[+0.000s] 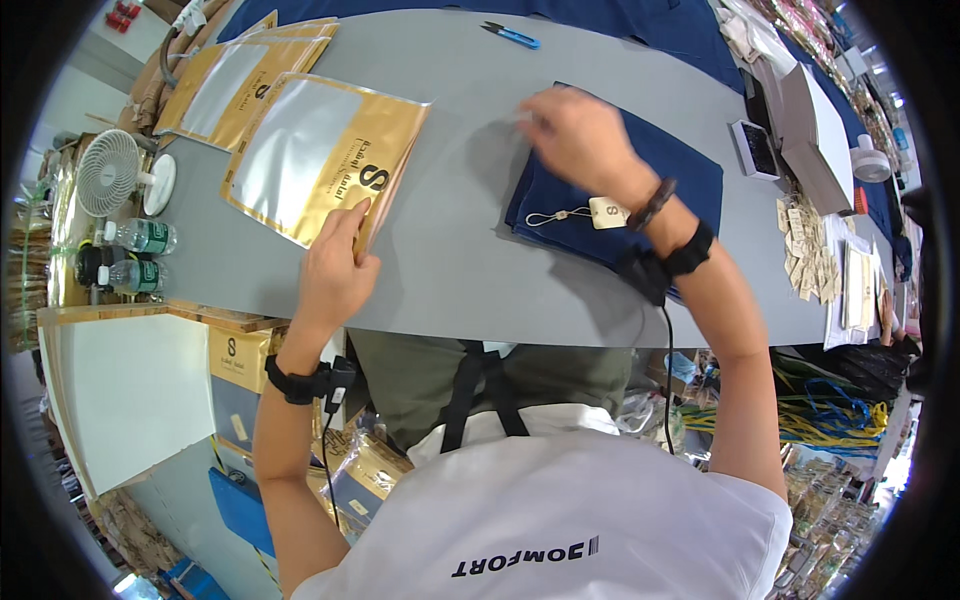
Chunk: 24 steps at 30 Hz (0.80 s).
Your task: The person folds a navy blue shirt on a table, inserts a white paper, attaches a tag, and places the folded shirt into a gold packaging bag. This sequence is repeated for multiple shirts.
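Observation:
My left hand (337,270) lies at the near right corner of a stack of gold plastic bags (300,142) with silvery clear windows and printed lettering. Its index finger touches the top bag; whether the thumb pinches the edge is hidden. Blurred by motion, my right hand (581,139) is over a folded navy blue cloth (667,165), fingers bent; I cannot tell whether they hold anything. On the cloth, below my right wrist, is a cream paper hang tag (607,213) with a looped string (555,217).
Blue-handled thread snips (514,35) lie at the back. More gold bags (225,90), a small white fan (109,172) and two water bottles (142,236) stand left. On the right are a small black-filled box (754,150), a white carton (817,139) and many loose tags (808,255).

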Motion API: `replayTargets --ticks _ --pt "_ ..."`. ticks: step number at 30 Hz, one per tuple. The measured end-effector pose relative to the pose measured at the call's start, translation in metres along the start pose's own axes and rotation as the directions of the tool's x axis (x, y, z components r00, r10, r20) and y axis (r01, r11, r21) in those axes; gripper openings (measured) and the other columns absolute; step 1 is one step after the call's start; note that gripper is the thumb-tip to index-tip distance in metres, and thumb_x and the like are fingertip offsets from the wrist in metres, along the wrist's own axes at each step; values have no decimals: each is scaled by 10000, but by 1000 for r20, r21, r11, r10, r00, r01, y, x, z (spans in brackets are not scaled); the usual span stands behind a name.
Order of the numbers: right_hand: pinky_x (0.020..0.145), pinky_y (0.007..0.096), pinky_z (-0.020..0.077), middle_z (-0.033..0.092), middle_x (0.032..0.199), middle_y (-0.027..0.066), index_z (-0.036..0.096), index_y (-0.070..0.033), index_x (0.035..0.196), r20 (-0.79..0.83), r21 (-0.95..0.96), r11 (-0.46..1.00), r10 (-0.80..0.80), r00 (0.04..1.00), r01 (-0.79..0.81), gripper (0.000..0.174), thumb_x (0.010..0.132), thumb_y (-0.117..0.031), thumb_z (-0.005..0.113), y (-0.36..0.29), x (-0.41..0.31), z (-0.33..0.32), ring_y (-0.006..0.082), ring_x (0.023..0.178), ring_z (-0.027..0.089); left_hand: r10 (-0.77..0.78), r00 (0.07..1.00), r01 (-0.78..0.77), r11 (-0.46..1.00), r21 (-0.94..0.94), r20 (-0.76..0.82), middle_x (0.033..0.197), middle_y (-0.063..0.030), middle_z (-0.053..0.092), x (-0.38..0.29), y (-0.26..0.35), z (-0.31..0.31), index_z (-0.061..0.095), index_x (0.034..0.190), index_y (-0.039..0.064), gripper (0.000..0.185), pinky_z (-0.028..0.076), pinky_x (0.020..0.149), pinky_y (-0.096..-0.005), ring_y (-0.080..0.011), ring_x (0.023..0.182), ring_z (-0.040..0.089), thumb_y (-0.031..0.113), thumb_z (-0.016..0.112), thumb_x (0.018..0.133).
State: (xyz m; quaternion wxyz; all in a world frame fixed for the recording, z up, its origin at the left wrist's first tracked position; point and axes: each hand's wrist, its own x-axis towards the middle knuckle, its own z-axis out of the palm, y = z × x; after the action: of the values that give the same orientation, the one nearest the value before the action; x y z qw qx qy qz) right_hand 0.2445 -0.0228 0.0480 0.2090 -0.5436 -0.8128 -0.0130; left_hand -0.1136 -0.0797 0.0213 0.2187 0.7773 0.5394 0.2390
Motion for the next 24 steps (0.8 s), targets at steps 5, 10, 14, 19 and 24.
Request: replayTargets --ticks 5,10,14,19,24 --pt "885 451 590 751 1155 204 751 -54 1186 173 -125 895 445 879 -428 471 885 -413 803 83 6 -7 378 1105 706 -65 998 62 975 211 8 1070 -177 709 35 14 16 706 1177 41 345 550 810 -490 -410 908 687 109 689 839" --pt "910 437 572 736 1192 224 758 -27 1142 395 83 884 395 829 -461 465 837 -362 865 82 3 4 390 1135 695 -65 998 63 996 62 17 990 -199 747 60 28 38 713 1062 23 223 556 813 -486 -418 920 706 178 719 903" --pt "856 440 549 729 1025 182 727 -15 1036 118 411 904 73 990 -115 293 816 -151 865 25 -20 20 388 988 685 -10 998 11 1000 -18 66 900 -218 744 60 40 54 724 1055 -3 235 564 757 -423 -379 837 734 171 735 898" --pt "828 459 548 726 1022 113 682 -57 1043 -36 469 878 -90 995 96 297 797 -105 842 -34 -27 37 361 996 680 -11 999 15 993 -115 31 806 -151 723 42 46 64 723 1043 2 213 542 681 -366 -281 688 679 179 740 927" --pt "842 460 562 717 1093 125 663 -56 1106 165 188 980 36 986 -67 328 857 -206 815 -57 -21 36 372 1046 672 -34 957 -35 973 -228 -289 805 -62 713 20 47 62 757 1049 5 186 491 596 -287 -109 643 603 162 778 951"
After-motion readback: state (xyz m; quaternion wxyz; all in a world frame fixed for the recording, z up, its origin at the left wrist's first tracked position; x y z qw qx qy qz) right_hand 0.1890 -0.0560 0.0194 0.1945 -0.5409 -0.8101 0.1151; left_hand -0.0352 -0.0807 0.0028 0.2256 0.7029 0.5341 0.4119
